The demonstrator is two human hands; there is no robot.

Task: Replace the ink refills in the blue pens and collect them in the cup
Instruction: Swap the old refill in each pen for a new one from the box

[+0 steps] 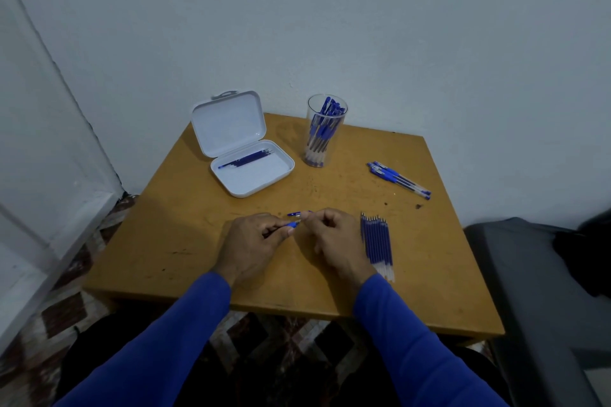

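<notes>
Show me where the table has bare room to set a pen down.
Bare patches: the table left of the left hand, below the white case; also the middle between case, cup and hands. Crowded: right side, with refills beside the right hand and loose pens.

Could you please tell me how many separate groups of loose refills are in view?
2: a row of refills by the right hand, and several in the open white case.
</notes>
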